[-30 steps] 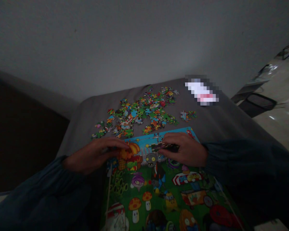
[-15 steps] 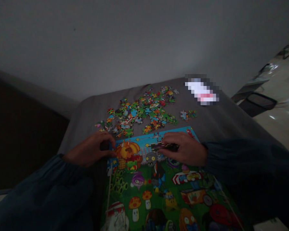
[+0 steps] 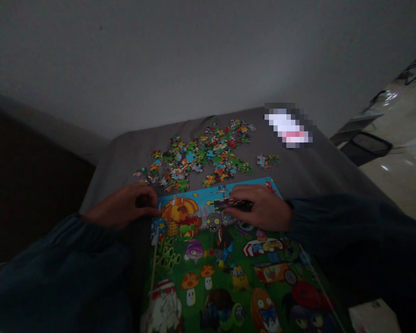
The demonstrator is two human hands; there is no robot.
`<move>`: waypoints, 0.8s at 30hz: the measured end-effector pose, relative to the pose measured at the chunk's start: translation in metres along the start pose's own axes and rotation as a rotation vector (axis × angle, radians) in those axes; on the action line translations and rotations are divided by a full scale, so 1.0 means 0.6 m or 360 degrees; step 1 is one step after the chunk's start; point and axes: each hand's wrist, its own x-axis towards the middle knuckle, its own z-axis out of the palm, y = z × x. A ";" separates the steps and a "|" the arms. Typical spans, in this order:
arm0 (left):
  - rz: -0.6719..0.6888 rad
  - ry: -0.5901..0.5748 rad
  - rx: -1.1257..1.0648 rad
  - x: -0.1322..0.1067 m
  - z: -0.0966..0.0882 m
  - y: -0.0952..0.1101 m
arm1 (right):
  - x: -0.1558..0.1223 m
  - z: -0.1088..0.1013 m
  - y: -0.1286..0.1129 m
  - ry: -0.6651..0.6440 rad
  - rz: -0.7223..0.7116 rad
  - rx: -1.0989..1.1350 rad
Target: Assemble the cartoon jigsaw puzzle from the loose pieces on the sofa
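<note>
A puzzle board [image 3: 225, 249] printed with cartoon plants and zombies lies in front of me, its blue top edge farthest away. My left hand [image 3: 126, 206] is curled at the board's upper left corner, with thumb and fingertips closed on its edge. Over the upper part of the picture, my right hand [image 3: 261, 207] pinches a dark puzzle piece [image 3: 222, 203] between thumb and fingers, just above the grey zombie head. The fingers partly cover this piece. Beyond the board, many loose puzzle pieces [image 3: 197, 157] are heaped on grey cloth.
A small group of pieces [image 3: 267, 160] lies apart at the right of the heap. Farther back is a pixelated bright object [image 3: 288, 127]. The grey cloth surface [image 3: 125, 155] meets a pale wall [image 3: 180, 64]. A whitish box-like object [image 3: 374, 317] shows at lower right.
The whole view has shifted slightly, with everything appearing a little higher and farther left. Both hands keep nearly the same places on the board. The whitish object at lower right shows more.
</note>
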 end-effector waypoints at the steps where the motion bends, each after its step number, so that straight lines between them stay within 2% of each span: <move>1: -0.0006 -0.0012 -0.0009 -0.001 -0.001 0.001 | 0.000 -0.001 0.000 -0.0009 0.0009 -0.0005; 6: -0.0014 -0.0033 -0.0012 -0.005 -0.001 -0.002 | -0.002 -0.003 0.000 -0.0022 0.0072 0.0001; 16: 0.0002 -0.0081 -0.0040 -0.007 -0.001 -0.007 | 0.000 0.001 0.005 -0.0003 -0.0019 -0.0016; 24: 0.0038 -0.0026 0.0015 -0.003 0.003 0.008 | 0.000 -0.003 0.000 -0.0063 0.0064 -0.0013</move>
